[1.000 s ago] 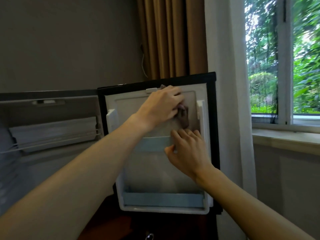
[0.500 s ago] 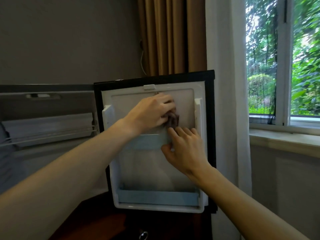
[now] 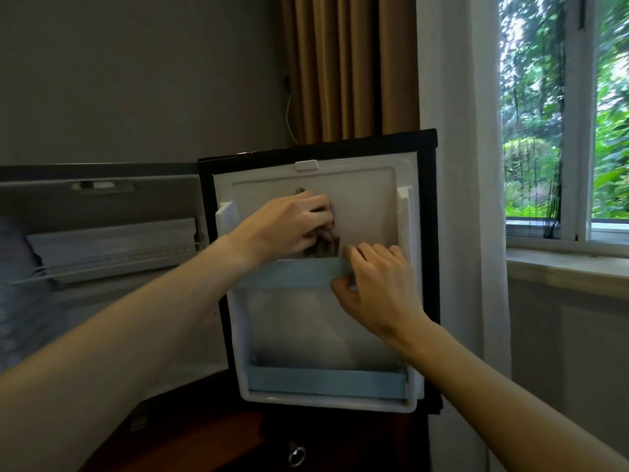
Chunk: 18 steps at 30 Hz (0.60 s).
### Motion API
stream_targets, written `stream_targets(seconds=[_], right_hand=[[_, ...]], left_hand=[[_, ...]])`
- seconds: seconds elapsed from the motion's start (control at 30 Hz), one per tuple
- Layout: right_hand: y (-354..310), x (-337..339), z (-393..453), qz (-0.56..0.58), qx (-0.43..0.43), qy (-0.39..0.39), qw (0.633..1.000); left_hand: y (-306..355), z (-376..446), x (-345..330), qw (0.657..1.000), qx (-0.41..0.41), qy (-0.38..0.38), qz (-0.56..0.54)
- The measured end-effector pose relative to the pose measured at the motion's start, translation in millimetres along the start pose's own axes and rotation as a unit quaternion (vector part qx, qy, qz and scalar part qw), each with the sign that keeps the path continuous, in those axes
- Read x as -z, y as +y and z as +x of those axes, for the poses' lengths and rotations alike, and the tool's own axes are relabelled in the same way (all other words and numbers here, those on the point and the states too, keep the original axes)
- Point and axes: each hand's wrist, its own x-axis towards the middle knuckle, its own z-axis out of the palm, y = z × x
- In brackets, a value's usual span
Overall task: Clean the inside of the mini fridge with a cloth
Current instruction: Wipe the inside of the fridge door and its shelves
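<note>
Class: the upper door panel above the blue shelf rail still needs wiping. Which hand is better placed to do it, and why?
The left hand: it already holds the cloth against the door panel. The right hand grips the upper blue rail, steadying the door.

This looks like a hotel room or a bedroom in a home. A small black mini fridge with a white plastic inner door lining (image 3: 406, 185) stands open on a dark reddish wooden cabinet (image 3: 211, 441). Behind it hang a heavy mustard-brown pleated curtain (image 3: 343, 69) and a sheer white curtain (image 3: 456, 97), beside a white-framed window (image 3: 575, 131) over a pale sill, with green garden foliage outside.
</note>
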Motion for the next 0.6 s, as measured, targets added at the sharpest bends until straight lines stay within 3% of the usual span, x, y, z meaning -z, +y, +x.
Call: stream_targets(seconds=[0.13, 0.3, 0.47, 0.6], right_hand=[[-1.1, 0.3, 0.0, 0.003, -0.006, 0.014, 1.000], [-3.5, -0.9, -0.3, -0.002, -0.015, 0.029, 0.999], [-4.7, -1.2, -0.2, -0.012, -0.019, 0.019, 1.000], [-4.0, 0.2, -0.8, -0.007, -0.010, 0.029, 1.000]], left_hand=[[-32.8, -13.6, 19.6, 0.995, 0.068, 0.065, 0.012], [-20.0, -36.2, 7.9, 0.990, 0.104, 0.096, 0.005], [-8.2, -55.8, -12.1, 0.997, 0.072, 0.038, -0.007], [-26.8, -42.0, 13.6, 0.995, -0.031, -0.072, 0.055]])
